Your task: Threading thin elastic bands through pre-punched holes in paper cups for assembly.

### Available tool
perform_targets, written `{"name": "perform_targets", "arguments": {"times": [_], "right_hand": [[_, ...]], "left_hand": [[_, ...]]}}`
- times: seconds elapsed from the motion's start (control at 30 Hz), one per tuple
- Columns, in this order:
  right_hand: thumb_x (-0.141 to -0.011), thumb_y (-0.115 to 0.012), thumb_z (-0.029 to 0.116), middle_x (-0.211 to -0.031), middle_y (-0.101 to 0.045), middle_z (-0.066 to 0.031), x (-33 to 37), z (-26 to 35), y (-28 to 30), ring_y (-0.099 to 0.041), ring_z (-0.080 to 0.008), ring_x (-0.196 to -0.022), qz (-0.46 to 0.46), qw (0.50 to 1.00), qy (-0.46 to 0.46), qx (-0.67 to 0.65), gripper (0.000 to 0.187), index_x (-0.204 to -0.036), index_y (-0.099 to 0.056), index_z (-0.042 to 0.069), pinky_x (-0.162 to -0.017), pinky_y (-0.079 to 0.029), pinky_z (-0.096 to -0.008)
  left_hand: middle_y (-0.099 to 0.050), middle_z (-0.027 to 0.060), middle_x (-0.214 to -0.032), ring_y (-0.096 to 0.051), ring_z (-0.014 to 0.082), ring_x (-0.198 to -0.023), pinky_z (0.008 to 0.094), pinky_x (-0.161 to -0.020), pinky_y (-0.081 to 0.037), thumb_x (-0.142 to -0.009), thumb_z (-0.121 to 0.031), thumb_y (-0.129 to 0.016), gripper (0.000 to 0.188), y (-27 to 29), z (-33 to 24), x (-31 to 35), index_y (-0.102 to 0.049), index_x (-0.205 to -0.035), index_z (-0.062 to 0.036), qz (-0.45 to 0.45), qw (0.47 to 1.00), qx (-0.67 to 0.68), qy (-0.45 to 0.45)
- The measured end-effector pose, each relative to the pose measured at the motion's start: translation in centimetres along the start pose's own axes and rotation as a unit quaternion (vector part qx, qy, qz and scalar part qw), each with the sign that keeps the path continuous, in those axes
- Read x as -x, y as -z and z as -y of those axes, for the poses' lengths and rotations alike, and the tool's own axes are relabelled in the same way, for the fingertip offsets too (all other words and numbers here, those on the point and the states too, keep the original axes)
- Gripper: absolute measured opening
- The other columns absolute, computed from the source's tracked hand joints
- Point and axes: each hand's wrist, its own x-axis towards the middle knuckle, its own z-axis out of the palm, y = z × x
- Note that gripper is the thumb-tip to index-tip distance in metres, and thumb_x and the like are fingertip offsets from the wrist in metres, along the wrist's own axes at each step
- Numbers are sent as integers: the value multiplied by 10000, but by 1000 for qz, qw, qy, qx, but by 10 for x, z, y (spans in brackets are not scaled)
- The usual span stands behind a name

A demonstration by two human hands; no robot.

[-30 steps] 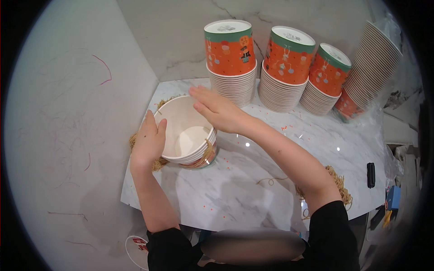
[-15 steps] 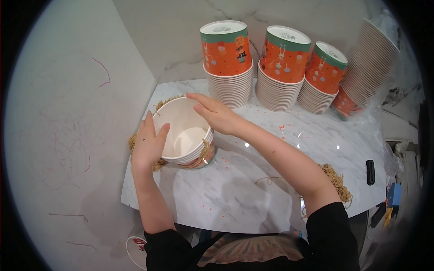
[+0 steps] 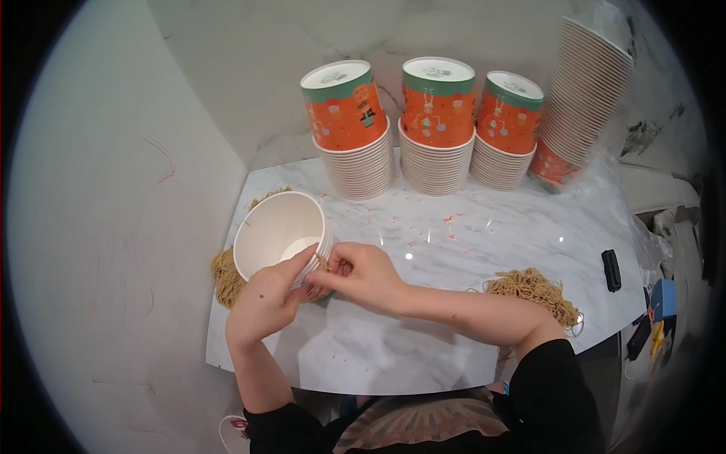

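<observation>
A short stack of white-lined paper buckets sits at the table's left, mouths tilted up toward me. Tan cord shows at the right side of its rims. My left hand grips the near rim, its fingers along the bucket wall. At the right side of the stack, my right hand has its fingers curled together, pinching the cord; both hands' fingertips nearly meet there. A bundle of tan cord lies against the stack's left side, and more peeks out behind it.
Three upside-down stacks of orange and green paper buckets stand along the back wall. A tall leaning stack in plastic wrap is at the back right. Another cord pile lies beyond my right forearm, near a black object. Small orange bits dot the marble table.
My right hand has come down from the far rim to the cord at the bucket stack's right side. My left hand has shifted from the left rim to the near side.
</observation>
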Motion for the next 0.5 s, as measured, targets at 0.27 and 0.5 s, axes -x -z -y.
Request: {"name": "perform_targets", "arguments": {"times": [0.27,0.5], "right_hand": [[-898,-684,213,-790,-662,-104,23,-2,-10,-654,-331,-718,49,986,104,120,210,-782,-593,63,-628,-505,-446],[-857,-687,290,-771,-686,-147,27,-1,9,-687,-366,-766,185,951,89,231,253,-768,-641,57,-666,-527,-503]], "left_hand": [[-661,305,-1149,-660,459,-1041,490,-893,-520,-829,58,-615,660,-4,-3,-25,-476,-1474,35,-21,999,-38,-33],[-706,240,-806,-689,445,-752,504,-698,-536,-943,-222,-667,468,-16,-20,-35,-589,-1333,25,-110,987,-112,16]]}}
